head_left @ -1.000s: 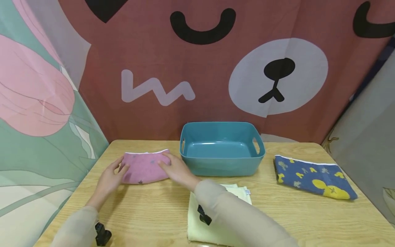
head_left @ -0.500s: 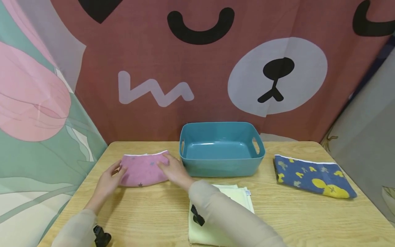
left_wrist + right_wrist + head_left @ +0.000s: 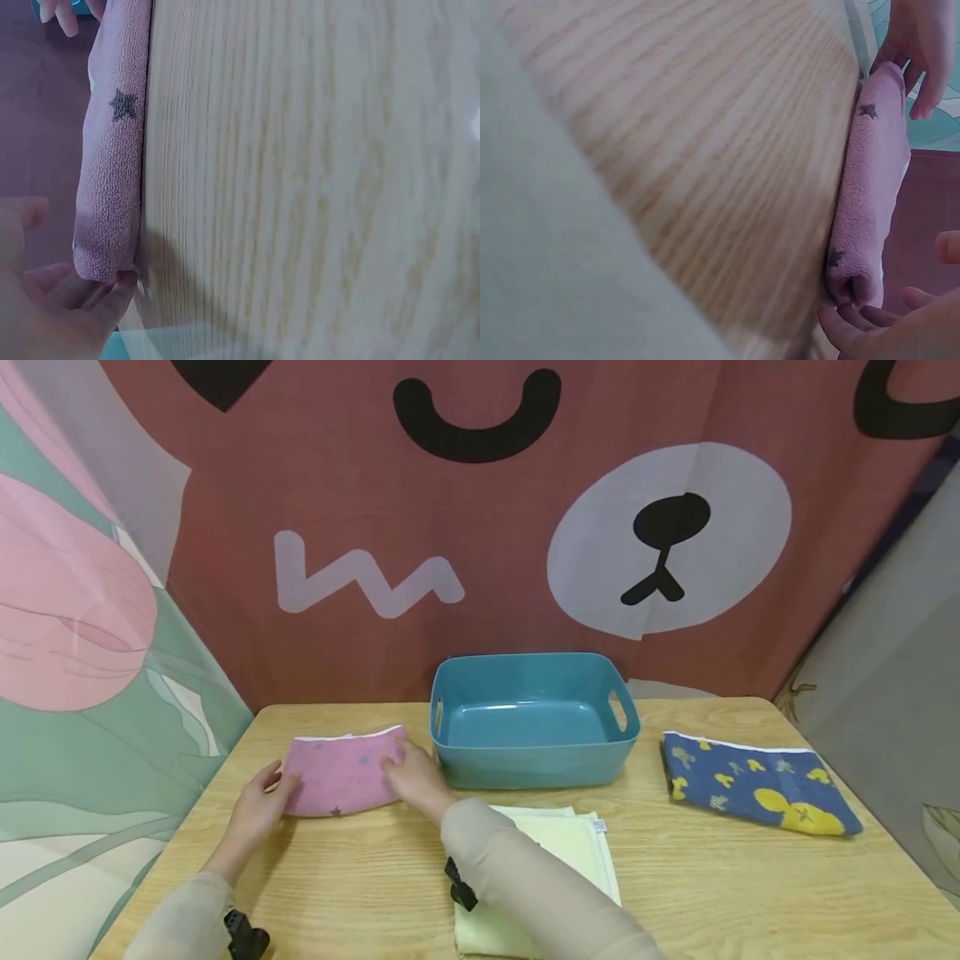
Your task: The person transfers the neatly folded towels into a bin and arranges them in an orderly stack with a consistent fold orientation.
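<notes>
A folded pink towel (image 3: 341,777) with dark stars and a white edge lies at the left of the table. My left hand (image 3: 255,817) is at its left end, fingertips touching the fold and thumb held apart, as the left wrist view shows. At the opposite end is my right hand (image 3: 420,781). In the right wrist view, its fingers (image 3: 847,326) touch the rolled end of the towel, while the thumb stays off it. Both hands have their fingers fairly straight, and neither pinches the cloth.
A teal basket (image 3: 536,768) stands at the back, just right of the pink towel. Under my right forearm lies a folded pale yellow towel (image 3: 577,852). A folded blue towel (image 3: 757,785) with yellow patterns is on the right. Printed curtains (image 3: 360,652) hang behind the wooden table (image 3: 352,885).
The camera view shifts slightly. Both hands stay at the ends of the pink towel, with the right forearm drawn a little to the left. The other towels and basket stay put.
</notes>
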The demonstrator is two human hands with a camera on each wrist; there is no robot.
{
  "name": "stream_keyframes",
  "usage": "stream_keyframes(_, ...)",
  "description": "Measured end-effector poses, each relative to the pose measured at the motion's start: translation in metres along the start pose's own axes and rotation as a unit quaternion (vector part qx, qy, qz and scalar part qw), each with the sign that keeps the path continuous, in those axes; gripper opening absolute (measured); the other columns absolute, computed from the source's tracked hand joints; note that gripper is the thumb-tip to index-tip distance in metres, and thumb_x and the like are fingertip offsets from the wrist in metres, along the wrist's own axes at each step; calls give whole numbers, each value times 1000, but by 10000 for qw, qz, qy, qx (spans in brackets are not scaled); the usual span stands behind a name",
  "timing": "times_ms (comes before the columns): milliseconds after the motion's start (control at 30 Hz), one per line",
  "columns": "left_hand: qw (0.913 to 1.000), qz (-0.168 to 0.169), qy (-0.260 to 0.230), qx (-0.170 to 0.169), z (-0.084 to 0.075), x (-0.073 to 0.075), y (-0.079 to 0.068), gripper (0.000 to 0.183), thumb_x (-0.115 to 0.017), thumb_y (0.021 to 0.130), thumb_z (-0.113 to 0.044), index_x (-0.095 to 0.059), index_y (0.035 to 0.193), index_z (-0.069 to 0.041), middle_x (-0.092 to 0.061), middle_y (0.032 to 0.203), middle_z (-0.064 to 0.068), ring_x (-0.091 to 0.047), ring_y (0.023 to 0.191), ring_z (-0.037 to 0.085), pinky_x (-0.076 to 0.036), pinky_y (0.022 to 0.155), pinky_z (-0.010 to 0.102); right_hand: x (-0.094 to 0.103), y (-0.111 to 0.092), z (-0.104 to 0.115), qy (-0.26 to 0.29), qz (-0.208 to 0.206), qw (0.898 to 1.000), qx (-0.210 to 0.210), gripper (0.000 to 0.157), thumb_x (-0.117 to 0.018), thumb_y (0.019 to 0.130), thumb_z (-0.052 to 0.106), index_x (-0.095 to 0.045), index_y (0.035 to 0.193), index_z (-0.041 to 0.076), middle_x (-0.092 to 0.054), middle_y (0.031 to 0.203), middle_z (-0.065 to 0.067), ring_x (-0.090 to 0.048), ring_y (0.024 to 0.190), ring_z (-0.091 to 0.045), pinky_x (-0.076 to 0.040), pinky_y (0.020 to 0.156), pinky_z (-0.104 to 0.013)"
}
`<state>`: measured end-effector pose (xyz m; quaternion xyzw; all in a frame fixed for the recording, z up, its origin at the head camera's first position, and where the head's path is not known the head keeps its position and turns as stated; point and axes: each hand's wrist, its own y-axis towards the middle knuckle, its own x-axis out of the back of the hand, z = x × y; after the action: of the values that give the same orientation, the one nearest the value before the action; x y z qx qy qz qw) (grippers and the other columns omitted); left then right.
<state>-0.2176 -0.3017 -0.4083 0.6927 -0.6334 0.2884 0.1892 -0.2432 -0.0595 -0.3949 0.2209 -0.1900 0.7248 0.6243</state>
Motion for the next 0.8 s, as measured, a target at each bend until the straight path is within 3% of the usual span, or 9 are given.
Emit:
stream_keyframes(233, 9996, 23, -54, 259, 1, -1, 3, 69, -38, 106, -31, -10, 151, 13, -25, 148, 42, -28, 138, 51, -26, 113, 55, -8, 1, -2, -142, 15, 9996, -250, 55, -54, 100, 29, -45, 147, 3, -53, 142, -16, -48, 132, -33, -37, 109, -45)
stream_keyframes(500, 9991, -156, 47, 391, 6, -6, 7, 65, -39, 105, -27, -20, 146, 20, -31, 142, 45, -33, 133, 54, -29, 112, 55, -12, 2, -2, -658, -42, 9973, -314, 64, -61, 94, 27, -41, 145, -7, -56, 133, -23, -50, 126, -37, -38, 107, -46)
stream_keyframes(800, 9990, -167, 135, 393, 8, -10, 12, 61, -43, 104, -23, -29, 140, 24, -36, 138, 45, -37, 129, 54, -33, 108, 56, -11, 3, -6, -654, -184, 9975, -204, 49, -59, 87, 12, -54, 131, -8, -61, 114, -18, -55, 110, -31, -45, 97, -43)
